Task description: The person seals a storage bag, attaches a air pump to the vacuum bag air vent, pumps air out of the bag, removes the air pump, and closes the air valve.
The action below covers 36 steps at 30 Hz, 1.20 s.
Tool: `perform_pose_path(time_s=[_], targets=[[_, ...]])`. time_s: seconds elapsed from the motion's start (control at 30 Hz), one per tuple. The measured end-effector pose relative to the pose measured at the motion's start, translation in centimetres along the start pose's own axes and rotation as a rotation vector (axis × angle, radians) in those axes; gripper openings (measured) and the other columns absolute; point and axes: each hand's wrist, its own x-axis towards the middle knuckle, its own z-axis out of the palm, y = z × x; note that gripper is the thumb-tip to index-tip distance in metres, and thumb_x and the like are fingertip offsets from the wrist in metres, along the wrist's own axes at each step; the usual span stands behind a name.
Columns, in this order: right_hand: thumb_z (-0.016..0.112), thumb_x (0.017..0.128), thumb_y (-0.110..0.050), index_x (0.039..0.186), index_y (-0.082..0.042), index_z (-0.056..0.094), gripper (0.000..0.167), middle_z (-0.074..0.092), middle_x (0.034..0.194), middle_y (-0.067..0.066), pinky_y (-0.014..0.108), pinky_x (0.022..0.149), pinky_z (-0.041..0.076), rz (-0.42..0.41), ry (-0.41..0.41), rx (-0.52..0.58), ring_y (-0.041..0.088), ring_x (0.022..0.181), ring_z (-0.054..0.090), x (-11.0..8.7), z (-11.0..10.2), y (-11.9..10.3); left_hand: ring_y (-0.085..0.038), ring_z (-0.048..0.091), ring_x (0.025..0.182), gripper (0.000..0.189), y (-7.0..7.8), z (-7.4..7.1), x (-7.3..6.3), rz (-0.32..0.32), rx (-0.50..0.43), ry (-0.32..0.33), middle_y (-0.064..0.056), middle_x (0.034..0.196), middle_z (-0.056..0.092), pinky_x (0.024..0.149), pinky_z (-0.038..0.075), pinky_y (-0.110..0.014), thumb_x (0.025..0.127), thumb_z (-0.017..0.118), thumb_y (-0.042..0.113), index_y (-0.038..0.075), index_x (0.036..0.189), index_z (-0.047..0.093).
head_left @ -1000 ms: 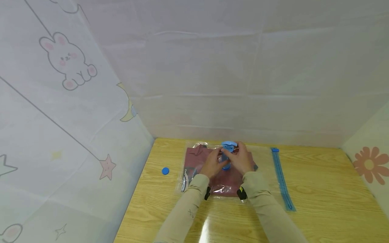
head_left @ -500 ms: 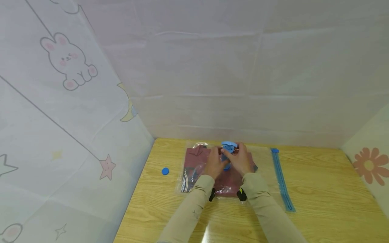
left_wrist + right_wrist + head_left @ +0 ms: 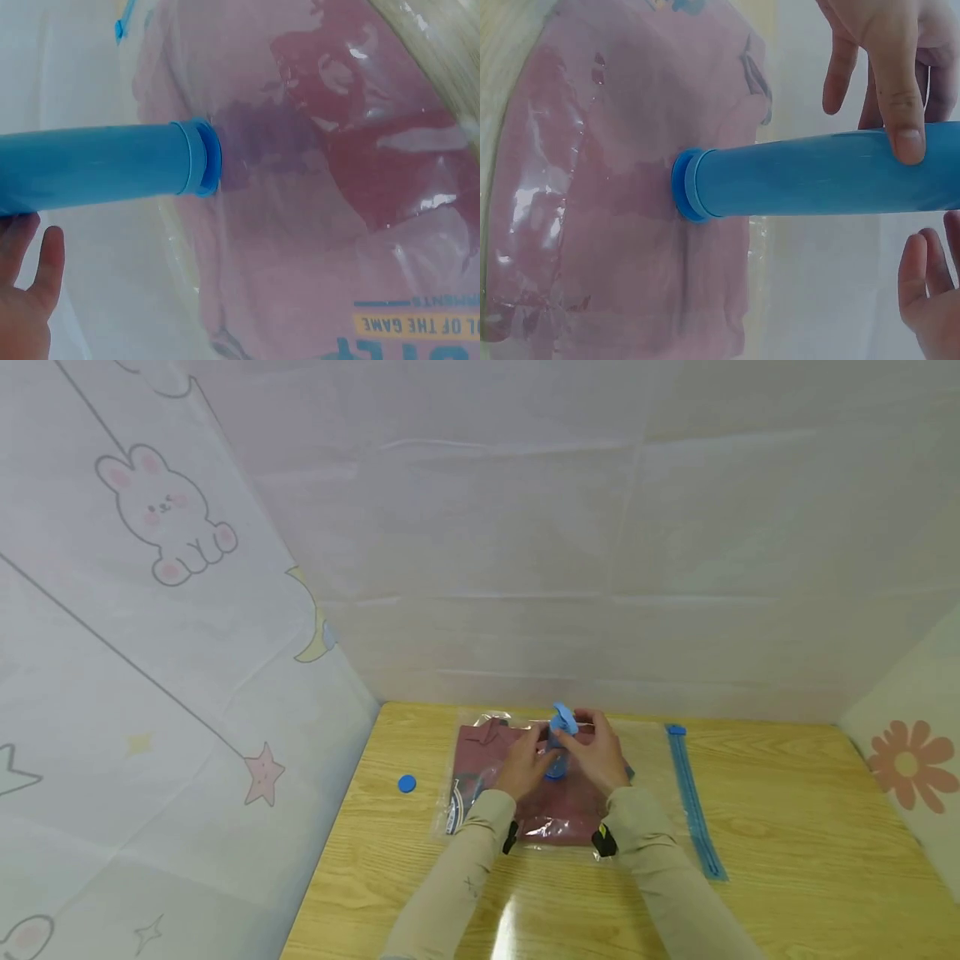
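Note:
A blue hand pump (image 3: 558, 745) stands on the clear storage bag (image 3: 651, 752), its lower end at a blue ring (image 3: 214, 157) on the plastic. Inside the bag lies a folded maroon shirt (image 3: 562, 814) with lettering. My left hand (image 3: 525, 766) grips the pump from the left, with its thumb (image 3: 906, 139) across the barrel. From the right, my right hand (image 3: 598, 752) holds the upper part near the pale blue handle (image 3: 564, 717), thumb across it. Lower fingers (image 3: 915, 262) of that hand are off the barrel.
A round blue cap (image 3: 407, 783) lies on the wooden table (image 3: 787, 827) left of the bag. The bag's blue zip strip (image 3: 696, 802) runs along its right end, with a slider (image 3: 676, 730) at the far corner. A pale sheet wall (image 3: 487, 635) rises behind the table.
The pump's handle has turned and now stands at an angle instead of crosswise. My left hand shifted inward a little, then back out. The bag and cap have stayed put.

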Motion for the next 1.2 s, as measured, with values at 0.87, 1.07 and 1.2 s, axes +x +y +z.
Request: perform_pose_path(time_s=[0.87, 1.07, 1.2], targets=[[0.067, 0.081, -0.061, 0.119, -0.008, 0.048, 0.068, 0.052, 0.109, 0.012, 0.032, 0.065, 0.052, -0.01, 0.014, -0.19, 0.025, 0.089, 0.058, 0.1, 0.8, 0.3, -0.017, 0.058, 0.12, 0.061, -0.1, 0.0, -0.8, -0.056, 0.126, -0.024, -0.003, 0.133, 0.057, 0.102, 0.047, -0.032, 0.09, 0.068, 0.035, 0.015, 0.142, 0.043], [0.065, 0.081, -0.063, 0.123, -0.004, 0.043, 0.075, 0.05, 0.108, 0.013, 0.034, 0.069, 0.048, 0.017, 0.027, -0.214, 0.027, 0.088, 0.054, 0.1, 1.1, 0.2, -0.016, 0.059, 0.116, 0.06, 0.5, 0.0, -0.8, -0.092, 0.138, -0.032, -0.003, 0.13, 0.057, 0.1, 0.049, -0.031, 0.091, 0.067, 0.037, 0.014, 0.141, 0.044], [0.065, 0.083, -0.06, 0.126, -0.004, 0.041, 0.074, 0.048, 0.113, 0.014, 0.034, 0.07, 0.05, 0.024, -0.003, -0.194, 0.027, 0.092, 0.054, 0.1, 1.2, 0.2, -0.018, 0.059, 0.116, 0.062, 1.0, 0.2, -0.6, -0.154, 0.137, -0.028, -0.004, 0.133, 0.056, 0.098, 0.05, -0.033, 0.089, 0.068, 0.036, 0.012, 0.14, 0.044]])
